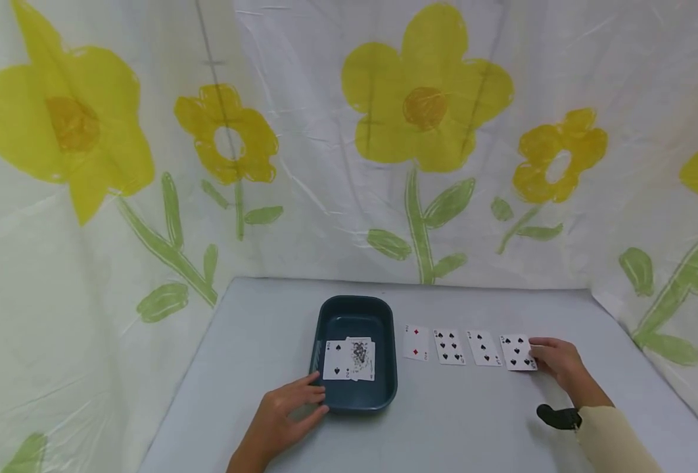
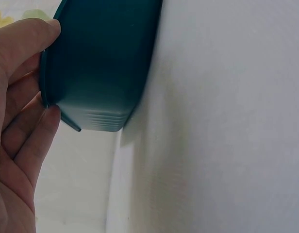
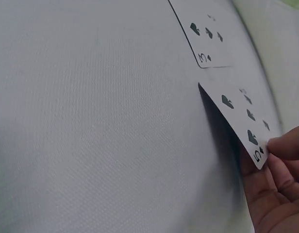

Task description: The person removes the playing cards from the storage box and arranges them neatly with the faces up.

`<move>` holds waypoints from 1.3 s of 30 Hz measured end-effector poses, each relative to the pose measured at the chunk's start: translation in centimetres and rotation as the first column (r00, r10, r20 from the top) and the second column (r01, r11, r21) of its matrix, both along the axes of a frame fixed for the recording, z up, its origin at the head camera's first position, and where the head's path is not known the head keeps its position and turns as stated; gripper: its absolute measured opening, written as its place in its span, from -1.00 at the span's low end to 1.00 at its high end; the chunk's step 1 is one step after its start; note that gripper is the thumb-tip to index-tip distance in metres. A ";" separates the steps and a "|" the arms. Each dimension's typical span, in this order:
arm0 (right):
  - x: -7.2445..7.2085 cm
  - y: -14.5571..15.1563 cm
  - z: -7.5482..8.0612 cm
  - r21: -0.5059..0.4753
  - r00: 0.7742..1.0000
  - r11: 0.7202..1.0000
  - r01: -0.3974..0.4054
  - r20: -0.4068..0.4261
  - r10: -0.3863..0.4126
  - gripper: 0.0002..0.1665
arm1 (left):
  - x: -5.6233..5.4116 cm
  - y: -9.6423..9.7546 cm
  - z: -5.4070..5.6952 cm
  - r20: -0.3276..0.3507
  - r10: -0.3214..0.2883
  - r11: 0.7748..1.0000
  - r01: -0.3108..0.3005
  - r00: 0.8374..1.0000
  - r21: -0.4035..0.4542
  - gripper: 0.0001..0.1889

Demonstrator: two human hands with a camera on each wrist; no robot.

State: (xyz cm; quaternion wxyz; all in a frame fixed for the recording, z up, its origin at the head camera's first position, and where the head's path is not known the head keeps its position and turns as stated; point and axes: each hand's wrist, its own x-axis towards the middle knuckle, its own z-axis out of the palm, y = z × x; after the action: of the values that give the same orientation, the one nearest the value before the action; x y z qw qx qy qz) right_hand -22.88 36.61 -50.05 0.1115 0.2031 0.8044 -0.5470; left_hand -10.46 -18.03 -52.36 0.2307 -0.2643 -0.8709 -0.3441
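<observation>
My right hand (image 1: 556,360) pinches the right end of a five of spades (image 3: 244,116), thumb on its face and fingers beneath. That card is tilted, with a shadowed gap under one long edge in the right wrist view. Beside it lies a three of spades (image 3: 207,36), and farther left are a black six (image 1: 449,347) and a two of diamonds (image 1: 416,343). My left hand (image 1: 286,410) grips the rim of a dark teal tray (image 2: 103,63) at its near left corner. Inside the tray, a two of spades (image 1: 336,360) overlaps a card with an ornate black design (image 1: 362,355).
A pale table (image 1: 461,420) carries the tray and the row of cards. Behind its far edge hangs a white curtain (image 1: 307,164) with painted yellow flowers. A black strap end (image 1: 556,417) sticks out from the right wrist, beside a cream sleeve (image 1: 612,440).
</observation>
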 end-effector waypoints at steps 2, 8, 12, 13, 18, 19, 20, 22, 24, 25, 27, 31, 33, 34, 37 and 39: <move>-0.3 -0.1 -0.1 0.025 1.000 1.000 -0.001 -0.006 0.002 -0.36 | 0.0 0.0 0.0 0.005 -0.002 1.000 0.002 1.000 0.004 -0.79; -0.9 -0.1 -0.4 0.076 1.000 0.997 0.027 -0.003 -0.027 -0.38 | 0.0 0.0 0.0 0.007 -0.010 1.000 0.010 1.000 0.008 -0.79; -0.9 0.1 -0.6 0.099 1.000 0.995 0.029 -0.011 -0.028 -0.38 | 0.0 0.0 0.1 0.015 -0.005 1.000 0.005 1.000 -0.001 -0.79; -1.0 0.1 -0.7 0.103 1.000 0.994 0.028 -0.012 -0.027 -0.38 | 0.0 0.0 0.1 0.017 -0.002 1.000 0.002 1.000 -0.003 -0.80; -1.3 0.3 -0.7 0.127 1.000 0.992 0.023 -0.019 -0.021 -0.37 | 0.1 0.1 0.2 0.017 0.004 1.000 -0.004 1.000 -0.004 -0.81; -1.3 0.4 -0.7 0.130 1.000 0.991 0.024 -0.021 -0.021 -0.36 | 0.1 0.1 0.2 0.017 0.006 1.000 -0.006 1.000 -0.004 -0.81; -1.3 0.4 -0.7 0.134 1.000 0.991 0.025 -0.021 -0.023 -0.36 | 0.1 0.1 0.2 0.017 0.006 1.000 -0.006 1.000 -0.003 -0.81; -1.4 0.6 -0.6 0.135 0.999 0.991 0.026 -0.024 -0.023 -0.35 | 0.1 0.2 0.2 0.019 0.008 1.000 -0.008 1.000 -0.001 -0.82; -1.3 0.7 -0.5 0.134 0.999 0.991 0.026 -0.024 -0.023 -0.35 | 0.1 0.1 0.2 0.018 0.008 1.000 -0.008 1.000 0.002 -0.81; -1.3 0.7 -0.4 0.133 1.000 0.991 0.022 -0.024 -0.019 -0.35 | 0.1 0.1 0.2 0.017 0.007 1.000 -0.007 1.000 0.006 -0.82; -1.2 0.7 -0.3 0.132 1.000 0.991 0.018 -0.023 -0.016 -0.35 | 0.1 0.1 0.1 0.016 0.005 1.000 -0.005 1.000 0.010 -0.81; -1.0 0.7 0.1 0.134 1.000 0.991 0.012 -0.027 -0.009 -0.35 | 0.1 0.1 0.1 0.011 0.003 1.000 -0.003 1.000 0.013 -0.81; -0.9 0.7 0.2 0.127 0.999 0.992 0.020 -0.029 -0.017 -0.37 | 0.1 0.1 0.1 0.009 0.002 1.000 -0.002 1.000 0.012 -0.81; -0.9 0.7 0.3 0.119 0.999 0.993 0.026 -0.032 -0.022 -0.38 | 0.1 0.1 0.1 0.007 0.003 1.000 -0.003 1.000 0.011 -0.81; -0.8 0.6 0.4 0.103 0.998 0.994 0.042 -0.045 -0.037 -0.40 | 0.0 0.0 0.1 0.001 0.000 1.000 0.000 1.000 0.011 -0.80; -0.7 0.5 0.4 0.118 0.997 0.992 0.051 -0.056 -0.045 -0.41 | 0.0 0.1 0.1 -0.004 -0.003 1.000 0.003 1.000 0.011 -0.79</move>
State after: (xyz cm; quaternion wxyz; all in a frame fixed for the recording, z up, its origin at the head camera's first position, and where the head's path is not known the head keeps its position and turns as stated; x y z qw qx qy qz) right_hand -23.59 37.07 -49.65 0.0644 0.2140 0.8332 -0.5059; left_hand -10.43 -17.95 -52.26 0.2334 -0.2649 -0.8683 -0.3485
